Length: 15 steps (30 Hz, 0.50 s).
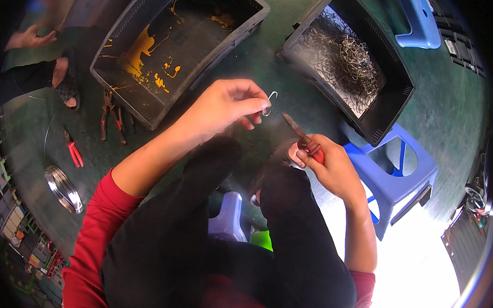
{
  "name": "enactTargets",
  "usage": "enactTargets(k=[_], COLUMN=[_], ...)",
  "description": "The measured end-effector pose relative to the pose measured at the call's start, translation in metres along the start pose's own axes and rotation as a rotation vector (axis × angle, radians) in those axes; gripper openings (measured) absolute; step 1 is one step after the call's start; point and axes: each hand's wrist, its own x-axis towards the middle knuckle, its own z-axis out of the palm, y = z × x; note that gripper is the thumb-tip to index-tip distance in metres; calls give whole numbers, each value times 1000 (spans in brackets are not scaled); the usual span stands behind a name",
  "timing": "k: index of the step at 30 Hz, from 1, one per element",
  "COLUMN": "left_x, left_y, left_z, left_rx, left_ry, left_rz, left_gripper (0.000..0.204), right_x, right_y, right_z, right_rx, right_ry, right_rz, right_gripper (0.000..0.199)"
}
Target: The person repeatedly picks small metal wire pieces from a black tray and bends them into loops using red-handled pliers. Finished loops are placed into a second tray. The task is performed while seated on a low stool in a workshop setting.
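My left hand (232,101) pinches a small bent wire hook (272,95) between thumb and fingertips, its curved upper end sticking up past them. A little to the right, my right hand (334,168) is wrapped round a pair of pliers (295,126) with red handles and dark, worn jaws. The jaws point up and left toward the hook, with a small gap between them. Both hands are held out in front of my knees. Whether the plier jaws are fully closed is hard to make out.
A black crate (174,108) with yellow stains stands front left. Another black crate (393,100) holds a pile of wire hooks (358,62), beside a blue stool (416,161). Left on the floor lie a wire coil (63,189), red-handled pliers (74,149) and more pliers (111,118). Another person's hand (32,38) shows far left.
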Motion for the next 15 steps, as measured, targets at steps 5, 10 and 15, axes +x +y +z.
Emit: enactTargets(k=[5, 10, 15], left_x=[-2, -2, 0], left_y=[2, 1, -3], left_z=[2, 3, 3], left_rx=[-34, -51, -62], left_ry=[18, 23, 23], left_rz=[-23, 14, 56], left_gripper=[20, 19, 18], right_x=[-4, -4, -5], right_y=[-16, -20, -21], right_z=[8, 10, 11], right_rx=[-157, -235, -279], right_ry=[92, 165, 218], right_rz=[30, -26, -24], right_gripper=[33, 33, 33])
